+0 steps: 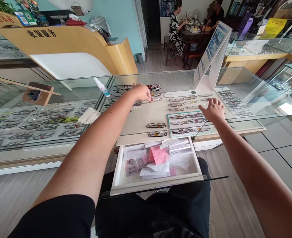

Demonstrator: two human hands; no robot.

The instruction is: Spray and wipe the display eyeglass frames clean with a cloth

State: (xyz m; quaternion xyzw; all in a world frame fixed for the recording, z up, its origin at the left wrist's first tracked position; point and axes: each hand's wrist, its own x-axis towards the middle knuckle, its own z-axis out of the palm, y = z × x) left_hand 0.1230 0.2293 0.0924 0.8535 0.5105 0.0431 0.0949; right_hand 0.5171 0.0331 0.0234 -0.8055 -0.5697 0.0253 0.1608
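Observation:
My left hand [141, 92] reaches over the far side of the glass display counter, beside a row of dark-framed eyeglasses [122, 87]. Its fingers are curled together, and whatever they hold is hidden; thin-framed glasses [156, 99] show just to its right. With fingers spread, my right hand [213, 110] is over the counter's right part, near several thin-framed eyeglasses [176, 104]. A teal-edged tray [169, 125] of glasses lies between my arms. Two dark pairs of eyeglasses [156, 125] are left of that tray.
An open white drawer [120, 180] with papers and pink slips juts out above my lap. A glass pane edge [217, 178] crosses its front. On the counter are a white bottle [101, 87], a cloth [89, 115] and a standing sign [211, 58]. Two people sit at a far table.

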